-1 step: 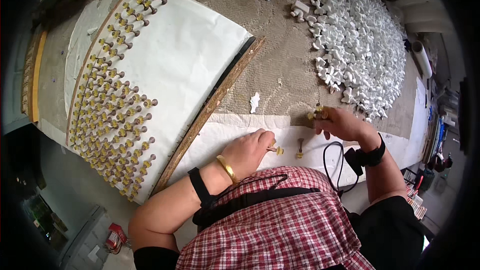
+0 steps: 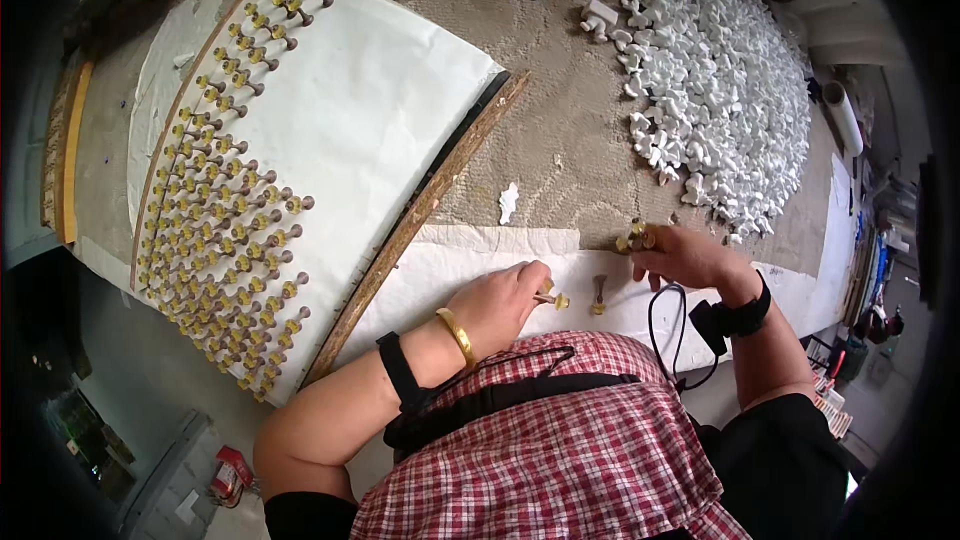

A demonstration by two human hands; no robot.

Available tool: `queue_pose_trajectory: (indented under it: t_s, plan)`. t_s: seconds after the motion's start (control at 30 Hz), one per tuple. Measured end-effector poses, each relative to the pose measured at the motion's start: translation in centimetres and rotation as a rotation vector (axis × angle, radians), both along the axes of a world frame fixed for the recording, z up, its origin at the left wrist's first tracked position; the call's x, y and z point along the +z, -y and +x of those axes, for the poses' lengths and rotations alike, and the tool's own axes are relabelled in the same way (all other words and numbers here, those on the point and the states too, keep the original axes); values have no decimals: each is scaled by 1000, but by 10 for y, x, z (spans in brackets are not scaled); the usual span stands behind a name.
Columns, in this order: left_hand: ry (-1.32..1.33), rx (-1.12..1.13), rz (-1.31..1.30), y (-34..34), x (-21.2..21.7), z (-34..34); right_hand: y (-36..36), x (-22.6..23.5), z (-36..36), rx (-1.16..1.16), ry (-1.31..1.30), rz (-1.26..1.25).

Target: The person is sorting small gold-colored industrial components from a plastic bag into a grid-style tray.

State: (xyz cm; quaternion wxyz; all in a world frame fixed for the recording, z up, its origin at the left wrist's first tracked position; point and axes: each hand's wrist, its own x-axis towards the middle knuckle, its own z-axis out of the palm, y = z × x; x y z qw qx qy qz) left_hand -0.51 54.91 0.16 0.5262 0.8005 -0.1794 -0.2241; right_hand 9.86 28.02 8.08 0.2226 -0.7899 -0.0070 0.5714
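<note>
My left hand [image 2: 497, 310], a gold bangle at its wrist, is closed on a small brown-stemmed piece with a yellow end [image 2: 557, 300]. To the right, my right hand [image 2: 682, 258] grips small yellow-and-brown pieces [image 2: 636, 236] at its fingertips; the fingers partly hide them, so how many cannot be told. Between the hands, one loose brown-and-yellow piece [image 2: 599, 296] lies on the white sheet [image 2: 450, 260], touched by neither hand. Rows of similar pieces [image 2: 220, 240] cover the left part of a white-papered board [image 2: 370, 90].
A large heap of small white pieces [image 2: 720, 90] spreads at the far right. A wooden strip [image 2: 430, 205] edges the board's right side. One white scrap [image 2: 508, 204] lies on the brown textured tabletop [image 2: 560, 120]. A black cord [image 2: 655, 325] loops below my right wrist.
My right hand has shifted slightly down with its pieces, and its lower fingers sit a little differently. My left hand has barely moved.
</note>
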Motion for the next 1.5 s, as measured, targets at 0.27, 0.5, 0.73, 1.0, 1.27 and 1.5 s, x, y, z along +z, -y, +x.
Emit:
queue_pose_trajectory:
  t_s: [0.27, 0.5, 0.73, 1.0, 1.27, 1.5]
  plan:
    - [-512, -30, -120, 34, -5, 5, -2, -47, -79, -564, -229, 377]
    - [-794, 36, -277, 26, -1, 9, -25, -58, -97, -606, -146, 487]
    - [-866, 192, -796, 23, -31, 23, -62, -34, -60, -288, 307, 457]
    - [-849, 339, -1290, -30, 20, 62, -130, 15, 9, 32, 772, 454]
    - [-740, 618, -1469, -79, 40, 93, -200, 35, 63, 526, 1081, 586]
    - [-864, 599, -1681, -95, 13, 90, -236, 35, 66, 767, 1051, 537]
